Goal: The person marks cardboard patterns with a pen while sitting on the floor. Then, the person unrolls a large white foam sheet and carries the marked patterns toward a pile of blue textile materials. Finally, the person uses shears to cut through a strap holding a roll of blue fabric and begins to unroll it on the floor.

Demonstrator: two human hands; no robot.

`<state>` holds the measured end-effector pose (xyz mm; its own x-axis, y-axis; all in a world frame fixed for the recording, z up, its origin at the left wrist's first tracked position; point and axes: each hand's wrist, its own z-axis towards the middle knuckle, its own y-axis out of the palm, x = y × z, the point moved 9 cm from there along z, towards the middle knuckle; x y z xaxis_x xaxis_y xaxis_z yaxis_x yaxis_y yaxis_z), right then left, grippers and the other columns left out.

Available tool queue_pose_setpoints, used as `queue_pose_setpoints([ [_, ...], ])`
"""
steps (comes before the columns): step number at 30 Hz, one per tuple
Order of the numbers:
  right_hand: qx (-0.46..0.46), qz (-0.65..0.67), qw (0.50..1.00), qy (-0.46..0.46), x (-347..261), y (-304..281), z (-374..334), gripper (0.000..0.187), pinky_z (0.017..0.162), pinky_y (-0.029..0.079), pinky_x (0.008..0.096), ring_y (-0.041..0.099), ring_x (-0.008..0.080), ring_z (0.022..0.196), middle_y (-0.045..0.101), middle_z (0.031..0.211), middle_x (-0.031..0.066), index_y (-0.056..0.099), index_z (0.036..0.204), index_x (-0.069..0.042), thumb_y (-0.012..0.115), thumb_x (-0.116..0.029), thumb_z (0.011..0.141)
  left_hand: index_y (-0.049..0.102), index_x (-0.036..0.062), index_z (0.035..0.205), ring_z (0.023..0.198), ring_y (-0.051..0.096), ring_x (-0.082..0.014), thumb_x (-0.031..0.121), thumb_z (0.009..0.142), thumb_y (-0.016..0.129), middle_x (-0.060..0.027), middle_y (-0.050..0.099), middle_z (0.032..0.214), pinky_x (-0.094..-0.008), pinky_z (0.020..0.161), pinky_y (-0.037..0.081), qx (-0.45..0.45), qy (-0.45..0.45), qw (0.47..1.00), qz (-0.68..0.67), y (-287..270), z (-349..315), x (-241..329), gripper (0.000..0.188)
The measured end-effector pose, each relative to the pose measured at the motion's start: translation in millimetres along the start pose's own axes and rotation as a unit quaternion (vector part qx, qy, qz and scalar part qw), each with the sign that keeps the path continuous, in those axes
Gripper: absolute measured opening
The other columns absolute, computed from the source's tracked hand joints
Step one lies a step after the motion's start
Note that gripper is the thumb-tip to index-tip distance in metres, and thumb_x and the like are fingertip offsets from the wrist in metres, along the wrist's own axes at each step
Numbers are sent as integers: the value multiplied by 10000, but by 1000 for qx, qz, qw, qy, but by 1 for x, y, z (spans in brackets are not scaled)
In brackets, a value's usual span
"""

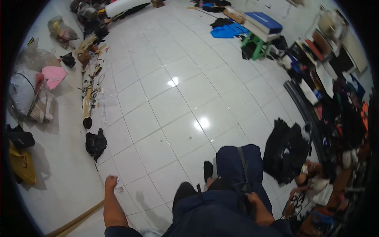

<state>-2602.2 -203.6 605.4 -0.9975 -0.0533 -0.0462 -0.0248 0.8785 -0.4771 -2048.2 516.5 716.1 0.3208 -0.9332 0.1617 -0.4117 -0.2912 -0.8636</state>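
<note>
At the lower left my left hand (111, 181) is held out over the floor beside the wall, its fingers closed. A tiny pale bit shows at its edge, too small to name. My right hand (251, 198) is closed at the near part of a long navy fabric bag (232, 162), by its dark strap (242, 164). What exactly its fingers grip there is partly hidden. The bag lies at my right side, running away from me, next to my dark-socked foot (208, 170).
White tiles cover the floor (173, 114). Black plastic bags (96, 144) and scraps line the left wall, with filled bags hanging above. On the right lie a black bundle (285, 150), a long black roll (304, 106) and mixed clutter. A green stool (258, 46) bears a blue box (263, 22).
</note>
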Motion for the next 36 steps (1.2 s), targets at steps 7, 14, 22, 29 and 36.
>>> queue_pose_setpoints([
  [7,-59,-243,942,-223,-208,-24,72,439,795,485,468,633,381,903,634,983,247,583,1076,100,548,-296,889,637,-51,989,644,642,-275,228,807,599,-209,649,790,-409,603,515,-140,-66,987,-34,66,-27,-133,335],
  [14,-43,-196,941,-273,-419,-78,176,380,726,491,466,641,350,828,648,935,211,631,1004,39,525,-310,896,635,28,961,588,615,-329,175,806,593,-182,634,756,-454,549,515,-136,-251,952,-111,2,122,-126,218],
  [22,29,-448,720,-529,-783,-40,131,254,623,475,432,609,322,718,605,742,174,654,1015,-139,559,-255,811,623,3,1034,956,609,-336,250,836,580,-201,639,1008,-375,842,473,190,49,966,-169,-320,492,249,319],
  [29,69,-366,742,-557,-955,-80,193,295,728,489,406,642,329,749,662,910,194,656,1071,-108,469,-219,872,620,23,1063,973,617,-291,306,855,597,-164,647,1027,-353,850,468,114,82,961,-240,-363,644,407,352],
  [36,21,-302,862,-406,-1240,-143,168,496,779,471,458,617,406,928,648,950,256,661,888,40,474,-418,860,635,2,728,709,632,-324,331,856,526,-187,641,744,-496,675,482,-45,-81,996,8,-197,619,196,369],
])
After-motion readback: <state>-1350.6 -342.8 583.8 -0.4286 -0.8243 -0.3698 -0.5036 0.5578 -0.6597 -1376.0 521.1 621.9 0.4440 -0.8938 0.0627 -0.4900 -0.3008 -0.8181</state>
